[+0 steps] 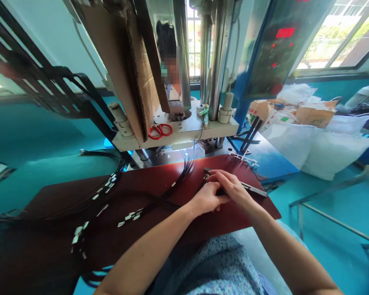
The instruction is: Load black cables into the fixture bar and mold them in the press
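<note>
Both my hands meet over a long, narrow metal bar [253, 189] that lies slantwise near the right end of the red-brown tabletop [172, 180]. My left hand [207, 196] has its fingers curled in under the other hand, closed on something small and dark that I cannot make out. My right hand [232, 186] lies across the left one, fingers bent together at the bar; what they grip is hidden. Black cables [160, 199] with white tags [132, 216] run over the tabletop toward my left hand. Another tagged cable bundle [107, 186] lies farther left.
Behind the tabletop stands a press with steel columns [219, 61] and a pale plate [184, 133]. Red-handled scissors [160, 131] and a cardboard sheet [141, 82] are on it. White plastic pieces [244, 159] lie at the back right. White bags [320, 143] are heaped beyond.
</note>
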{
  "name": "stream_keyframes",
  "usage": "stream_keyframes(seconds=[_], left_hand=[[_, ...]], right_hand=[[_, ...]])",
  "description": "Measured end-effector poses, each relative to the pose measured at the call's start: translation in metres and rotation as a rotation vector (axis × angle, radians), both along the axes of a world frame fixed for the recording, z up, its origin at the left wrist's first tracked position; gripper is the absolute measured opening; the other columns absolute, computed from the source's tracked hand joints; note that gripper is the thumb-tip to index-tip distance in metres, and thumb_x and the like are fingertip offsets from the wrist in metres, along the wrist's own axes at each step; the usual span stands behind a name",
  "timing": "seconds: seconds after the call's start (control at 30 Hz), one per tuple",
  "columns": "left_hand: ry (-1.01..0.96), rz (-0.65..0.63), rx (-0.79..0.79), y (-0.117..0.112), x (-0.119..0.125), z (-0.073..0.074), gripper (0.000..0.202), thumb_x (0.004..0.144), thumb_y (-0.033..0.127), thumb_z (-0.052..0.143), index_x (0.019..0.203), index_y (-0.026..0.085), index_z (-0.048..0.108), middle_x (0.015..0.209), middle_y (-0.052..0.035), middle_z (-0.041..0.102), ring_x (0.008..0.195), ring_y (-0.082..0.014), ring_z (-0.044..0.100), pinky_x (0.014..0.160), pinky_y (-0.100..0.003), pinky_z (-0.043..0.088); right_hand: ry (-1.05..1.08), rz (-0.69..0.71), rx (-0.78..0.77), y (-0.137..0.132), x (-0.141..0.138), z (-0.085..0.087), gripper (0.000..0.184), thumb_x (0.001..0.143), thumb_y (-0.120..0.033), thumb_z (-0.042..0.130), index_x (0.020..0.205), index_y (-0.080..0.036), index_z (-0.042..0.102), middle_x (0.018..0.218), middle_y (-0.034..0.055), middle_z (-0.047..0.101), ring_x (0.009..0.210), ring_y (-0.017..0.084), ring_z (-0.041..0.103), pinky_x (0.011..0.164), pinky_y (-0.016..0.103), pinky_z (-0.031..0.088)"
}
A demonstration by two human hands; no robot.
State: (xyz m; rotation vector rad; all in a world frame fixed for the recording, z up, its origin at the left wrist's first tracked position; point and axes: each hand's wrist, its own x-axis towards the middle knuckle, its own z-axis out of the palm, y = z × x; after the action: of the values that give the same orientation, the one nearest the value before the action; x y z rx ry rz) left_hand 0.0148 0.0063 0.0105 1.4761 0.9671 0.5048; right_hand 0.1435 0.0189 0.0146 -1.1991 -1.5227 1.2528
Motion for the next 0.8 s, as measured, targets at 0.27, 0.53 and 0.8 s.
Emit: stream_keyframes(seconds=[0.27, 0.53, 0.8], left_hand=[[-0.132, 0.027, -0.085, 0.003, -0.008, 0.005, 0.02, 0.074, 0.033, 0.055, 0.075, 0.014, 0.051, 0.061, 0.0026, 0.053, 0.042, -0.0041, 0.045, 0.036, -0.015, 0.032], [-0.139, 0.027, -0.134, -0.007, -0.011, 0.01, 0.015, 0.067, 0.026, 0.058, 0.067, 0.015, 0.048, 0.046, 0.0079, 0.042, 0.033, -0.0029, 0.034, 0.032, -0.016, 0.02], [-0.1, 0.076, -0.175, -0.014, -0.006, -0.001, 0.012, 0.064, 0.021, 0.057, 0.06, 0.015, 0.048, 0.041, 0.0079, 0.04, 0.03, -0.0029, 0.031, 0.031, -0.017, 0.018]], right_hand=[[-1.17, 0.031, 0.421, -0.022, 0.083, -0.026, 0.045, 0.077, -0.01, 0.042, 0.12, -0.008, 0.053, 0.11, 0.0173, 0.06, 0.105, 0.03, 0.054, 0.089, 0.043, 0.043], [-0.925, 0.133, 0.052, -0.039, 0.067, -0.017, 0.005, 0.068, -0.017, 0.044, 0.072, -0.021, 0.045, 0.066, 0.0027, 0.058, 0.061, 0.019, 0.058, 0.054, 0.028, 0.041], [0.215, -0.147, -0.191, -0.053, 0.012, -0.032, 0.035, 0.084, -0.056, 0.04, 0.075, -0.022, 0.043, 0.04, -0.0072, 0.047, 0.027, 0.01, 0.041, 0.026, 0.019, 0.029]])
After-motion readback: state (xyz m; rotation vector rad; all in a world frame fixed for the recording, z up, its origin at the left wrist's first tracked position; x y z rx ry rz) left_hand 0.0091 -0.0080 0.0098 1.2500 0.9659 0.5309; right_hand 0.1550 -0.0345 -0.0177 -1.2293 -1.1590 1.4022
